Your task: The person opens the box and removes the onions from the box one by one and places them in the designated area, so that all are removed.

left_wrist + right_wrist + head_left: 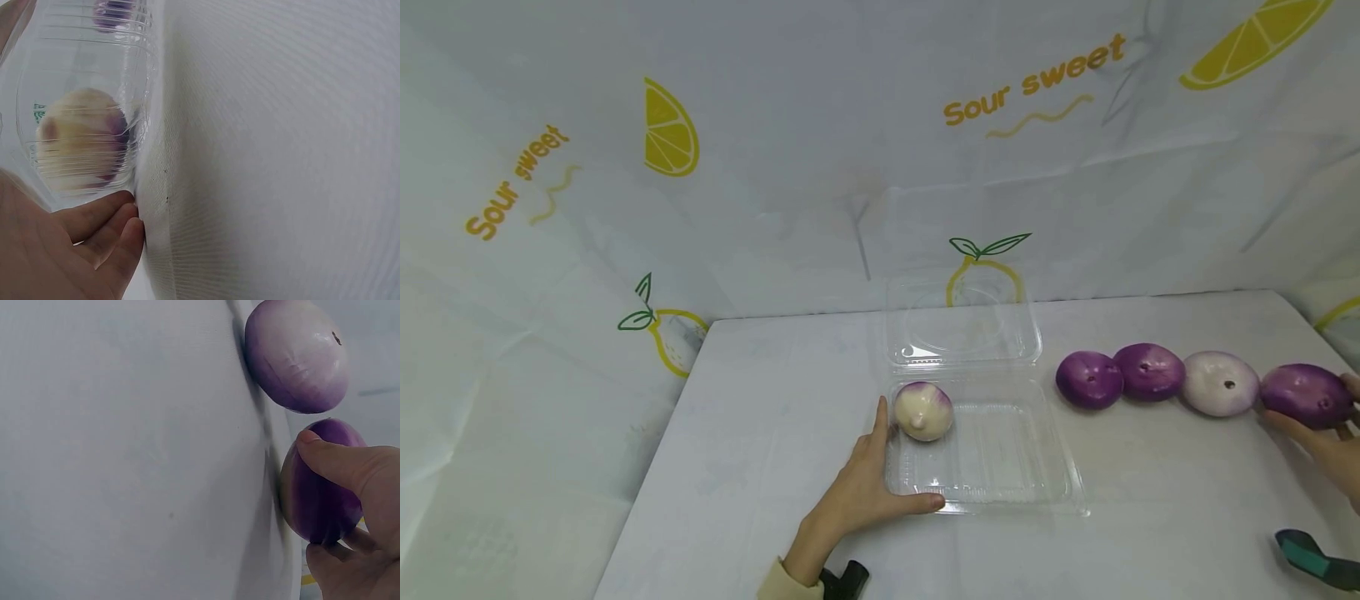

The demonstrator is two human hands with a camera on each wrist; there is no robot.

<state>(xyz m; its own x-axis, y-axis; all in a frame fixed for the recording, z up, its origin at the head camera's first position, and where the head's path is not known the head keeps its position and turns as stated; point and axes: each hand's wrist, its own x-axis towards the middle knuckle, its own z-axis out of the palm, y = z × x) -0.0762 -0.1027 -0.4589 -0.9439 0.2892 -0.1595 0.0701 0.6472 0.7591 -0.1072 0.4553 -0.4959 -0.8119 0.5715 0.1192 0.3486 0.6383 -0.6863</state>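
My left hand [868, 483] rests against a clear plastic clamshell box [1000, 504], straight fingers along its left side and thumb along the front edge. Inside the box's left back corner sits a whitish onion [923, 412] with a purple tinge; the left wrist view shows this onion [81, 140] through the box wall. At the far right, my right hand [1326, 446] grips a purple onion [1306, 396] between thumb and fingers. In the right wrist view the thumb lies across that purple onion [325, 487], which still appears to touch the table.
Left of the gripped onion stand a pale onion [1220, 383] and two purple onions, one nearer it [1150, 372] and one farther left [1088, 380]. The box's clear lid [962, 333] stands raised behind it. A dark green-black object [1311, 557] shows at the right front.
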